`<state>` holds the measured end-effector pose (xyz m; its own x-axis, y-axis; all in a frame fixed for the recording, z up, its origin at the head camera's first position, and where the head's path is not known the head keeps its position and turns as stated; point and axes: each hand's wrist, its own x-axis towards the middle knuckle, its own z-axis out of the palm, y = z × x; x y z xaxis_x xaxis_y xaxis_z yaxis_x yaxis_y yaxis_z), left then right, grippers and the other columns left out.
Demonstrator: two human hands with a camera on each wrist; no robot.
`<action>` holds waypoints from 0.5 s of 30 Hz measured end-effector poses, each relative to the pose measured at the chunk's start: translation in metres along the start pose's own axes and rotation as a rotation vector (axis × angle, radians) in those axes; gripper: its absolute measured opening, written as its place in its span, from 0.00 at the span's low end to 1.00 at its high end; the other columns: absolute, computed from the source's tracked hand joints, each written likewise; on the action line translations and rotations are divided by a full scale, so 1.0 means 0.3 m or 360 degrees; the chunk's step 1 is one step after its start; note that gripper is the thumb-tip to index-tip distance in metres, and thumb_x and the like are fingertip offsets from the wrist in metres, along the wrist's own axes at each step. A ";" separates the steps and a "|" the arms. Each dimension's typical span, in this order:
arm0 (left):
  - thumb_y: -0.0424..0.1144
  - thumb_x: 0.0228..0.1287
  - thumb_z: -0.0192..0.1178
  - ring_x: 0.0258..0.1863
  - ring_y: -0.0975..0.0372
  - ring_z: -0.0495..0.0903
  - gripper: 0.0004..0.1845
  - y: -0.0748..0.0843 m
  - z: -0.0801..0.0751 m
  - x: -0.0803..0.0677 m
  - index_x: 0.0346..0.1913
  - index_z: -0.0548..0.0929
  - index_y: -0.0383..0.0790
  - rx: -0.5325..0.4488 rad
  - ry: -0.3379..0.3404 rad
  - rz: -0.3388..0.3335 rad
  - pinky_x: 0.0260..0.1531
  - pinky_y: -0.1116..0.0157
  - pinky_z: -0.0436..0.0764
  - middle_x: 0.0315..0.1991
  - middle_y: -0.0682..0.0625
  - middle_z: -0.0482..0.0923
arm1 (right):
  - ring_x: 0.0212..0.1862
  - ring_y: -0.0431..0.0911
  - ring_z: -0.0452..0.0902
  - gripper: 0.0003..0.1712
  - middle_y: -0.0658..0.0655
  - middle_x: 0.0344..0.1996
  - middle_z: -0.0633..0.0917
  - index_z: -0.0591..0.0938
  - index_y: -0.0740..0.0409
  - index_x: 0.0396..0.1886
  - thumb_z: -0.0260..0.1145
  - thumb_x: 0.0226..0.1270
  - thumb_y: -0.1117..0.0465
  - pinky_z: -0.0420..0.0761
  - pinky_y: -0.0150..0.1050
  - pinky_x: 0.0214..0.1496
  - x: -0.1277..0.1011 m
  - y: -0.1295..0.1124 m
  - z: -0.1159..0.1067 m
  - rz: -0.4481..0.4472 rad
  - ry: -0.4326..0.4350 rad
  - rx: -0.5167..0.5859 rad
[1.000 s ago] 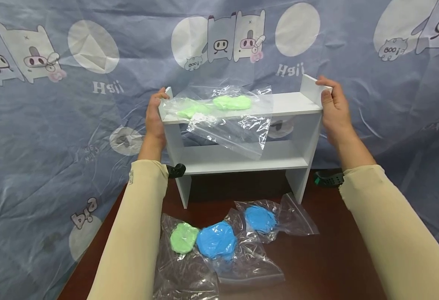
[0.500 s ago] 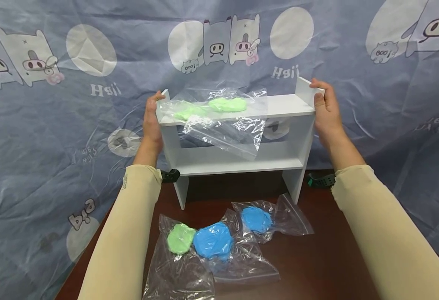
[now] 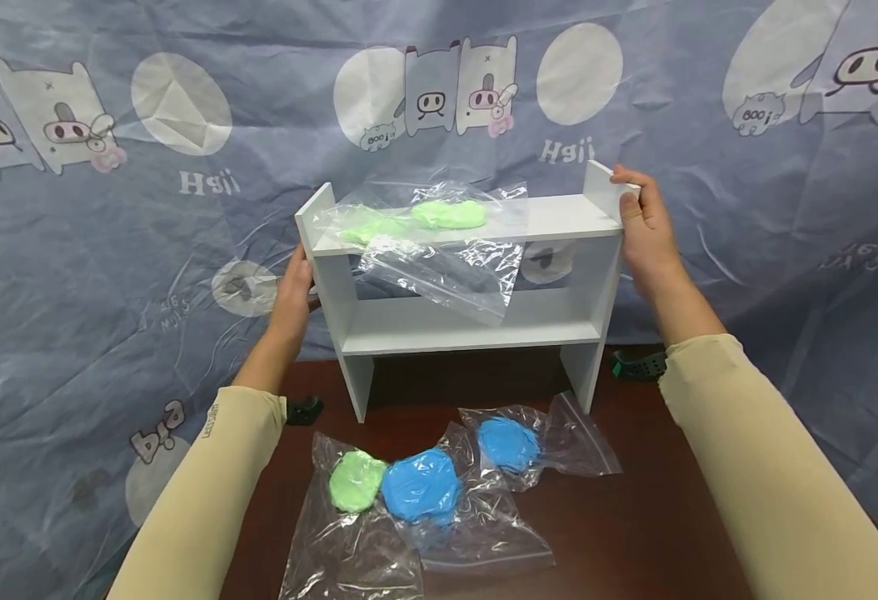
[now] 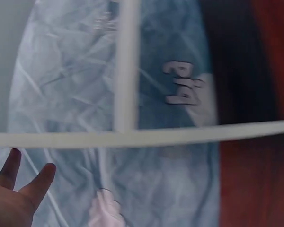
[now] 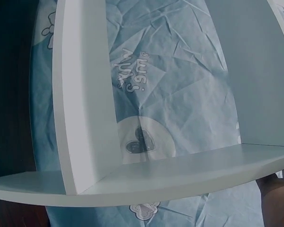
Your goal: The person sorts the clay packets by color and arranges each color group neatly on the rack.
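A small white two-tier shelf (image 3: 469, 332) stands on the dark red-brown table, its top board carrying clear zip bags (image 3: 446, 267) with two light green lumps (image 3: 450, 214). My right hand (image 3: 645, 237) grips the raised right end of the shelf, fingers over its edge; the right wrist view shows only a bit of that hand (image 5: 277, 191) behind the panel. Along the outer left side panel lies my left hand (image 3: 289, 302), fingers spread. In the left wrist view, a fingertip of the left hand (image 4: 19, 194) meets the panel's edge; whether it presses cannot be told.
In front of the shelf lie clear zip bags with a green lump (image 3: 356, 481), a larger blue lump (image 3: 421, 486) and another blue lump (image 3: 508, 443). Behind, a blue printed cloth (image 3: 274, 108) hangs close to the shelf and both arms.
My left hand has let go of the shelf's top left end and slid down its outer side. The right hand keeps its grip. The whole view has shifted slightly.
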<state>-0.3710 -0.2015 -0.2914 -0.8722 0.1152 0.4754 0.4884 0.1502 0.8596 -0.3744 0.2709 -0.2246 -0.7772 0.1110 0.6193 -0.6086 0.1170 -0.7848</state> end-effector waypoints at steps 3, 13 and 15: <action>0.53 0.80 0.31 0.78 0.42 0.52 0.31 -0.037 -0.009 -0.045 0.81 0.42 0.60 0.0078 -0.0073 -0.0096 0.70 0.31 0.54 0.82 0.46 0.46 | 0.79 0.41 0.50 0.13 0.55 0.79 0.58 0.75 0.44 0.55 0.46 0.81 0.57 0.52 0.31 0.75 0.001 0.007 -0.007 -0.0010 -0.0012 0.0038; 0.51 0.80 0.43 0.78 0.40 0.51 0.37 -0.100 -0.006 -0.245 0.81 0.39 0.52 0.0153 -0.0289 -0.0492 0.71 0.34 0.56 0.82 0.41 0.43 | 0.78 0.42 0.50 0.14 0.53 0.80 0.58 0.74 0.44 0.58 0.47 0.80 0.56 0.54 0.34 0.75 0.003 0.014 -0.012 0.0006 -0.0047 0.0039; 0.49 0.80 0.46 0.77 0.38 0.51 0.39 -0.124 -0.015 -0.278 0.81 0.37 0.51 0.0197 -0.0393 -0.0499 0.69 0.33 0.58 0.81 0.37 0.43 | 0.78 0.41 0.50 0.14 0.53 0.80 0.58 0.74 0.44 0.58 0.47 0.80 0.57 0.54 0.34 0.75 0.004 0.013 -0.013 0.0004 -0.0051 0.0044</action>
<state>-0.3166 -0.2211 -0.3621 -0.9537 0.2750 0.1219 0.2128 0.3307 0.9194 -0.3771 0.2755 -0.2269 -0.7833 0.0797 0.6165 -0.6104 0.0894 -0.7870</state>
